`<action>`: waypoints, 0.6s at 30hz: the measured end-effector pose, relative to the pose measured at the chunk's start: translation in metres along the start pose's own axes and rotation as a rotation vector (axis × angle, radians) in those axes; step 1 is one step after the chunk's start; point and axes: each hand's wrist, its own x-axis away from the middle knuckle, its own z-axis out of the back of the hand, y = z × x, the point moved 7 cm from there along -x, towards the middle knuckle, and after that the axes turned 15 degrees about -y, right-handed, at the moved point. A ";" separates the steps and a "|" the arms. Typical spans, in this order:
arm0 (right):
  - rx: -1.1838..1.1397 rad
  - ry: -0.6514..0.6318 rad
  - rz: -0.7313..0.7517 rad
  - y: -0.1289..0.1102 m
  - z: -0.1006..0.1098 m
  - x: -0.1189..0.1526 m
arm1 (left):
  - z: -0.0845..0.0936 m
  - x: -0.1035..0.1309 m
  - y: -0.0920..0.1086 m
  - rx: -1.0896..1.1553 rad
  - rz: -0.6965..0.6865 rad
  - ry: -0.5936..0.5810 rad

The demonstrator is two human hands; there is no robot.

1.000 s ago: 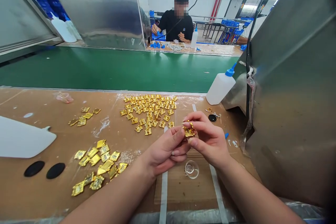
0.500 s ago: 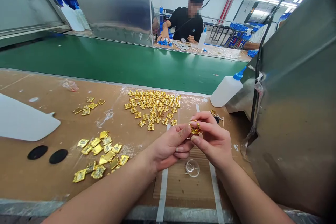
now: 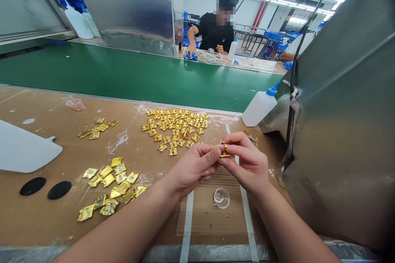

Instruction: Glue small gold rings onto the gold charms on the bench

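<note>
My left hand (image 3: 197, 166) and my right hand (image 3: 248, 164) meet over the cardboard pad (image 3: 212, 228). Between their fingertips is a small gold-coloured metal piece with a ring-shaped loop (image 3: 225, 151), partly hidden; both hands pinch it. Beyond the hands lies a dense group of small gold pieces (image 3: 174, 125). Larger flat gold square plates (image 3: 108, 179) are scattered beside my left forearm. Below my fingers a small clear plastic cup (image 3: 221, 198) sits on the pad.
A white squeeze bottle (image 3: 259, 109) stands behind my right hand; another white bottle (image 3: 27, 148) lies at the left. Two black discs (image 3: 59, 190) rest near it. A green conveyor belt (image 3: 138, 78) runs behind. Sheet metal (image 3: 339, 131) borders the right. A co-worker (image 3: 217, 28) sits opposite.
The gold piece has turned in my fingers, and its loop now stands more upright. My view has shifted slightly. The co-worker's hand has drawn closer to the belt, over blue parts.
</note>
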 end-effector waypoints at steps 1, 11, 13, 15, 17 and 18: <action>0.031 0.008 0.012 -0.002 0.002 0.000 | 0.001 0.000 0.003 -0.055 -0.003 0.010; 0.207 0.104 0.042 -0.007 0.009 0.001 | 0.002 0.006 0.020 -0.498 -0.004 0.143; 0.240 0.102 0.059 -0.009 0.008 0.001 | 0.002 0.006 0.016 -0.465 0.016 0.153; 0.269 0.110 0.074 -0.011 0.008 0.001 | 0.002 0.006 0.013 -0.450 0.014 0.147; 0.276 0.122 0.081 -0.013 0.009 0.001 | 0.001 0.007 0.013 -0.450 -0.003 0.130; 0.271 0.128 0.087 -0.013 0.009 0.001 | 0.001 0.008 0.014 -0.457 -0.009 0.120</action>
